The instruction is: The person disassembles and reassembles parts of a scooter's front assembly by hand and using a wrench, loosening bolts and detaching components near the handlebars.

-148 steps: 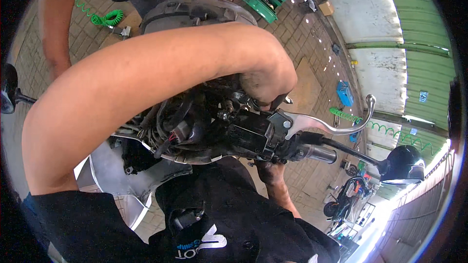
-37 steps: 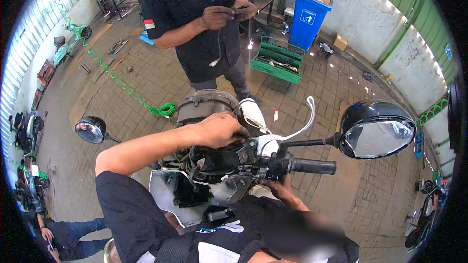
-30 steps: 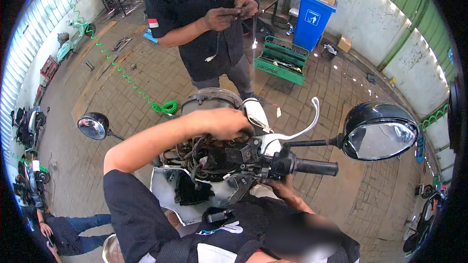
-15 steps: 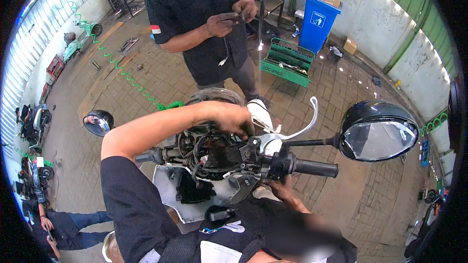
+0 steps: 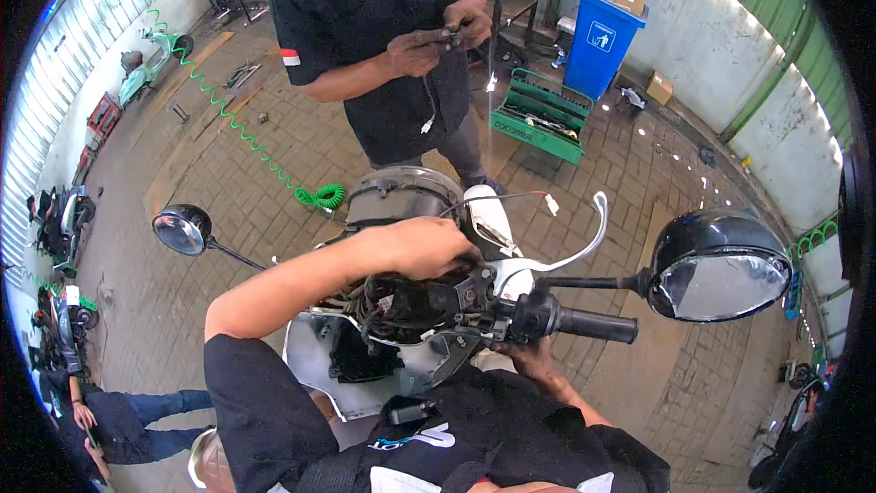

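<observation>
A scooter's opened front end is before me, its dark wiring (image 5: 383,306) bared between the handlebar grips. My left hand (image 5: 429,245) reaches across it from the left, fingers bent down beside the silver brake lever (image 5: 570,251); their tips are hidden, and so is whatever they grip. Past this hand, a thin wire ends in a white connector (image 5: 552,205). My right hand (image 5: 537,363) is below the right handlebar grip (image 5: 598,325), its fingers hidden behind the bodywork. Beyond my left hand lies the round headlight housing (image 5: 401,194). A white cover panel (image 5: 342,370) faces me.
Across the scooter a co-worker (image 5: 383,46) holds a small part with a hanging cable. Mirrors stick out at left (image 5: 181,230) and right (image 5: 721,265). A green toolbox (image 5: 538,119) and blue bin (image 5: 602,41) stand beyond. A coiled green hose (image 5: 319,196) hangs at left.
My left hand has shifted slightly down and its forearm lowered, uncovering more headlight housing. The wire with the white connector now sticks out to the right. My right hand stays below the grip.
</observation>
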Tool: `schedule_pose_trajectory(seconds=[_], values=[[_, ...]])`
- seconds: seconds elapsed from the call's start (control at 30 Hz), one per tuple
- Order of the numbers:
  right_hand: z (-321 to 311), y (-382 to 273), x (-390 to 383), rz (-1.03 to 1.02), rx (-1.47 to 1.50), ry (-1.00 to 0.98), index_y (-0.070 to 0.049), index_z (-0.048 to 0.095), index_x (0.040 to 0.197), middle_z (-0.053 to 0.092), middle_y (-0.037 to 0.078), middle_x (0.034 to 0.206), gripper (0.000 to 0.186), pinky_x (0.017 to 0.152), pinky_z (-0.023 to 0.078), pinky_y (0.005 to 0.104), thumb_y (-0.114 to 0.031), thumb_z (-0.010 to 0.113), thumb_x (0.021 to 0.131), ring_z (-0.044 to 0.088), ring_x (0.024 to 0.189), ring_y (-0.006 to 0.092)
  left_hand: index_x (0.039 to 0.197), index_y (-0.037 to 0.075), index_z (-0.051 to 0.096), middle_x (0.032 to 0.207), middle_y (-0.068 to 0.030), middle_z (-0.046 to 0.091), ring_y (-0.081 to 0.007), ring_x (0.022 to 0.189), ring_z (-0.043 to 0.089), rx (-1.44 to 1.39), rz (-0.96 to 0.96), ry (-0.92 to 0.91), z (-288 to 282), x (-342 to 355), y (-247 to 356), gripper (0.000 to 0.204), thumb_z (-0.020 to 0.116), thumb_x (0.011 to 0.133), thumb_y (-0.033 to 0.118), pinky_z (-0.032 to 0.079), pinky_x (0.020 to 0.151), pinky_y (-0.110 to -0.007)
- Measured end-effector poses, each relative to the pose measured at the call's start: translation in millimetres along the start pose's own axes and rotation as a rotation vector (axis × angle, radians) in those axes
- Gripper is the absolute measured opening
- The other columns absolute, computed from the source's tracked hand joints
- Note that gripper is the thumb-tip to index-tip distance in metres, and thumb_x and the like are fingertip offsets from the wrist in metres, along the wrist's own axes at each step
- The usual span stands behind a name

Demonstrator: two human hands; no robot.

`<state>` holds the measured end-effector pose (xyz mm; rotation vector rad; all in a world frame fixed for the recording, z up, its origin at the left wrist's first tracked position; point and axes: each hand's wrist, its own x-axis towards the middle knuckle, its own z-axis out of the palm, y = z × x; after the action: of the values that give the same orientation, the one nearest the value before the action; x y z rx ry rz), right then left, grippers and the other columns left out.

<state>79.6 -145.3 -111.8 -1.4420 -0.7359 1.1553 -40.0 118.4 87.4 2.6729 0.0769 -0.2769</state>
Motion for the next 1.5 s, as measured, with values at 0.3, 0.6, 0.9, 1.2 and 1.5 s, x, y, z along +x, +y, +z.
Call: schedule_pose_trajectory(seconds=[0.3,0.6,0.9,1.2,1.5], values=[[-5,4,3,-0.037,-0.106,-0.017,-0.004,0.044,0.121,0.051,0.014,0.114,0.072,0.088,0.041,0.0396,-0.027,0.082,0.065,0.049,0.104,0.0277,0.109,0.001,0.059,0.104,-0.0177,0.063,-0.0273,0.095,0.059,-0.175,0.180,-0.577,-17,55,-26,0.029,0.060,0.084,0.016,0.045,0.083,-0.038],[1,4,5,-0.248,-0.144,0.069,-0.003,0.049,0.113,0.052,0.015,0.113,0.063,0.086,0.041,0.0406,-0.029,0.081,0.066,0.049,0.103,0.0304,0.109,0.010,0.063,0.100,-0.0173,0.063,-0.0340,0.097,0.058,-0.152,0.110,-0.249,-11,12,-10,0.031,0.062,0.078,0.014,0.045,0.084,-0.041],[1,-22,-2,-0.041,-0.191,0.003,-0.003,0.048,0.118,0.053,0.012,0.113,0.069,0.086,0.043,0.0373,-0.029,0.082,0.065,0.050,0.101,0.0252,0.115,0.011,0.060,0.097,-0.0184,0.064,-0.0344,0.090,0.061,-0.010,-0.042,-0.075,6,-4,-1,0.036,0.055,0.079,0.011,0.048,0.083,-0.042],[-15,20,-3,-0.085,-0.184,-0.049,-0.004,0.049,0.113,0.055,0.011,0.102,0.053,0.082,0.043,0.0416,-0.022,0.077,0.072,0.051,0.093,0.0266,0.108,0.001,0.059,0.101,-0.0164,0.065,-0.0269,0.086,0.061,-0.229,0.209,-0.670,-25,57,-24,0.030,0.058,0.085,0.019,0.045,0.078,-0.038],[-34,43,-23,-0.025,-0.291,-0.007,-0.003,0.050,0.109,0.054,0.004,0.093,0.045,0.073,0.046,0.0332,-0.005,0.073,0.070,0.053,0.085,0.0179,0.104,0.010,0.065,0.095,-0.0167,0.064,-0.0320,0.092,0.061,-0.056,0.037,-0.182,-11,5,-7,0.026,0.057,0.080,0.017,0.046,0.084,-0.042]])
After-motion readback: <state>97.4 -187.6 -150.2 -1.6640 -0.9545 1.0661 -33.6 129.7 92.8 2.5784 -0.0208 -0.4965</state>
